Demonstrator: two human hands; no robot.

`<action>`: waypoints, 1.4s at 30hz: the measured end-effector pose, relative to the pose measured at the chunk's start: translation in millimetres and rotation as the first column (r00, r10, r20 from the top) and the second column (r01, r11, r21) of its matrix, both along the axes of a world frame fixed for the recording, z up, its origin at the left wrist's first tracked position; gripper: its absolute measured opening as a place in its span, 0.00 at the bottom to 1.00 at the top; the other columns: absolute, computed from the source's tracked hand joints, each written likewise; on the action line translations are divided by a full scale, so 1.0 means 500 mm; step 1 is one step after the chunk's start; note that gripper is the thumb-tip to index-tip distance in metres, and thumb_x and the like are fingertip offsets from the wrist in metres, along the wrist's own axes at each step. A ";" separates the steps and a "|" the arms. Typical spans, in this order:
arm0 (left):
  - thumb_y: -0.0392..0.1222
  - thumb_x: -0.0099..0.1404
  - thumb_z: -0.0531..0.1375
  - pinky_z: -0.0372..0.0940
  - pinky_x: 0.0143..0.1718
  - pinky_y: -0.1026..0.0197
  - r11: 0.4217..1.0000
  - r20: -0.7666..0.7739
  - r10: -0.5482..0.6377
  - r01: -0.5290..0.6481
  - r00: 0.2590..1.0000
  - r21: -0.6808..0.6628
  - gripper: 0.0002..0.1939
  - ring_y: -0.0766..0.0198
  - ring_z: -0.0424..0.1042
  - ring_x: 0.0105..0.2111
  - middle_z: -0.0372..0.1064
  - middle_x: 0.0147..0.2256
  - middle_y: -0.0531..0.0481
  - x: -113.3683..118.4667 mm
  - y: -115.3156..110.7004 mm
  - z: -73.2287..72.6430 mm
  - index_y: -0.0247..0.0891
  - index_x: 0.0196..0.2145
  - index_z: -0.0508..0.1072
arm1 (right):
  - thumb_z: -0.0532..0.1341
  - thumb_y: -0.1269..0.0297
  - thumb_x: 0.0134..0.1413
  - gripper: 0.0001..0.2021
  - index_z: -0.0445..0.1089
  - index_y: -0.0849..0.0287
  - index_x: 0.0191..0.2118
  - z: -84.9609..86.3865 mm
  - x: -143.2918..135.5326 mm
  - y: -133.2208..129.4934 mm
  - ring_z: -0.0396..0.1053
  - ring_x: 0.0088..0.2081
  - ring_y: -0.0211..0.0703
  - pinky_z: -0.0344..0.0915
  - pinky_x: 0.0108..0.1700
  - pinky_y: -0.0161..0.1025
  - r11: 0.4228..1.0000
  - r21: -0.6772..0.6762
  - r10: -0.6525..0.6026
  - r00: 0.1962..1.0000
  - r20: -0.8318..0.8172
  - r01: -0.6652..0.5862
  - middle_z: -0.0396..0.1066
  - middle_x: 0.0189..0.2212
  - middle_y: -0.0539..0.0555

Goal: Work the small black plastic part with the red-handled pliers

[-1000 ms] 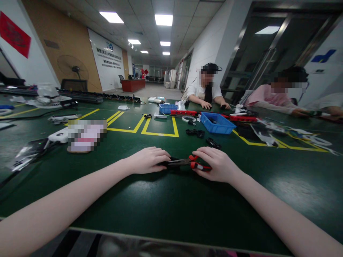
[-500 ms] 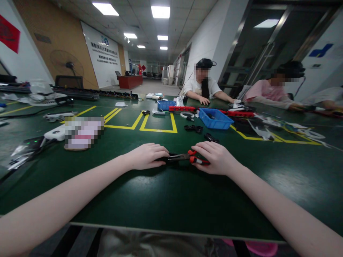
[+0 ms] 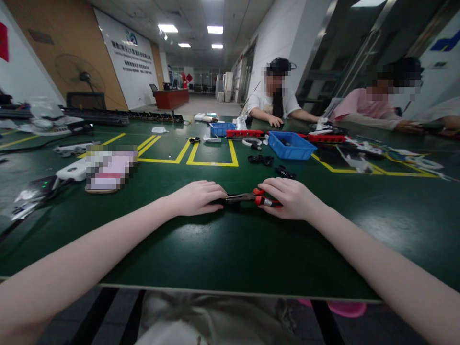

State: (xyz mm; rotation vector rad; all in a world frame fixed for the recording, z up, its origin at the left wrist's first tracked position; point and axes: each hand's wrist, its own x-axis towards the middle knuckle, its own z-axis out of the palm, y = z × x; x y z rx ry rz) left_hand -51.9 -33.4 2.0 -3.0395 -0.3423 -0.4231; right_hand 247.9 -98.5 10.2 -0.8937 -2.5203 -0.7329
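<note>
Red-handled pliers (image 3: 244,197) lie sideways between my hands, just over the green table (image 3: 230,254). Their handles sit in my right hand (image 3: 287,197), with the fingers wrapped round them. The jaws point left and meet a small dark piece (image 3: 225,201) at the fingertips of my left hand (image 3: 199,197). That hand is closed on the dark piece, mostly hidden under the fingers, so its kind cannot be made out. Beyond my right hand lie a coiled black cable (image 3: 285,172) and another black cable bundle (image 3: 260,160).
A blue bin (image 3: 291,146) and a smaller blue bin (image 3: 222,129) stand farther back near red strips (image 3: 244,134). To the left lie a phone (image 3: 111,172) and a white device (image 3: 77,167). Across the table sits a person (image 3: 275,103); others sit at the right.
The camera view has tilted slightly downward, so the table and both hands appear higher in the picture. My hold on the pliers and the dark piece looks the same.
</note>
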 end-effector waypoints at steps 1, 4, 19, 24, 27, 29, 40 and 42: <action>0.45 0.70 0.53 0.64 0.45 0.58 1.000 -0.002 0.004 -0.004 1.000 0.000 0.14 0.59 0.71 0.44 0.70 0.48 0.44 0.000 0.000 0.000 0.37 0.49 0.68 | 0.59 0.56 0.55 0.18 0.70 0.65 0.46 0.000 0.001 0.000 0.72 0.37 0.48 0.70 0.35 0.43 1.000 0.003 -0.004 1.000 -0.002 0.004 0.73 0.40 0.63; 0.46 0.70 0.53 0.64 0.45 0.58 1.000 -0.008 0.012 -0.012 1.000 0.000 0.15 0.59 0.71 0.44 0.70 0.48 0.44 -0.001 0.000 0.001 0.37 0.50 0.68 | 0.59 0.56 0.55 0.19 0.70 0.65 0.47 0.001 0.004 0.001 0.72 0.37 0.48 0.69 0.36 0.43 1.000 0.003 -0.015 1.000 0.000 0.015 0.73 0.41 0.63; 0.46 0.70 0.53 0.65 0.45 0.58 1.000 0.027 -0.014 0.014 1.000 -0.003 0.16 0.59 0.71 0.45 0.68 0.50 0.42 -0.004 0.005 -0.004 0.37 0.51 0.68 | 0.58 0.56 0.56 0.18 0.70 0.65 0.46 -0.003 -0.007 -0.003 0.71 0.37 0.48 0.69 0.36 0.42 0.998 -0.065 -0.011 1.000 0.009 0.012 0.73 0.40 0.63; 0.45 0.70 0.53 0.64 0.45 0.58 1.000 0.019 -0.013 0.013 1.000 0.007 0.15 0.59 0.71 0.45 0.69 0.50 0.43 -0.004 0.005 -0.002 0.37 0.50 0.68 | 0.57 0.56 0.57 0.17 0.70 0.64 0.45 -0.003 -0.006 -0.004 0.71 0.36 0.47 0.69 0.34 0.41 0.996 -0.089 -0.019 1.000 0.017 0.020 0.72 0.39 0.62; 0.45 0.70 0.53 0.64 0.45 0.59 1.000 0.015 -0.010 0.010 1.000 0.008 0.14 0.59 0.70 0.45 0.69 0.50 0.43 -0.003 0.004 -0.002 0.37 0.50 0.68 | 0.57 0.56 0.57 0.17 0.70 0.64 0.45 -0.003 -0.002 0.000 0.71 0.36 0.47 0.68 0.35 0.41 0.997 -0.076 -0.020 0.999 0.027 0.022 0.72 0.40 0.62; 0.45 0.70 0.53 0.64 0.45 0.59 1.000 0.013 -0.007 0.007 1.000 0.011 0.14 0.59 0.70 0.45 0.68 0.50 0.43 -0.003 0.003 -0.002 0.37 0.50 0.67 | 0.58 0.56 0.56 0.18 0.69 0.64 0.47 -0.003 0.001 0.002 0.71 0.37 0.47 0.69 0.36 0.41 0.998 -0.057 -0.018 1.000 0.024 0.020 0.73 0.41 0.62; 0.45 0.69 0.54 0.64 0.46 0.58 1.000 0.025 0.006 -0.006 1.000 -0.004 0.18 0.58 0.70 0.46 0.68 0.51 0.42 -0.003 0.002 0.000 0.36 0.54 0.65 | 0.58 0.55 0.56 0.19 0.69 0.64 0.47 -0.003 -0.007 0.001 0.71 0.38 0.49 0.68 0.38 0.43 1.000 -0.028 -0.013 0.999 0.029 0.014 0.73 0.41 0.62; 0.44 0.69 0.54 0.64 0.46 0.58 1.000 0.029 0.000 0.000 1.000 -0.001 0.18 0.58 0.70 0.46 0.67 0.51 0.42 -0.003 0.003 -0.001 0.36 0.54 0.65 | 0.58 0.55 0.56 0.19 0.70 0.64 0.47 -0.004 -0.010 0.000 0.71 0.38 0.48 0.68 0.37 0.42 0.999 -0.031 -0.011 1.000 0.023 0.012 0.73 0.41 0.62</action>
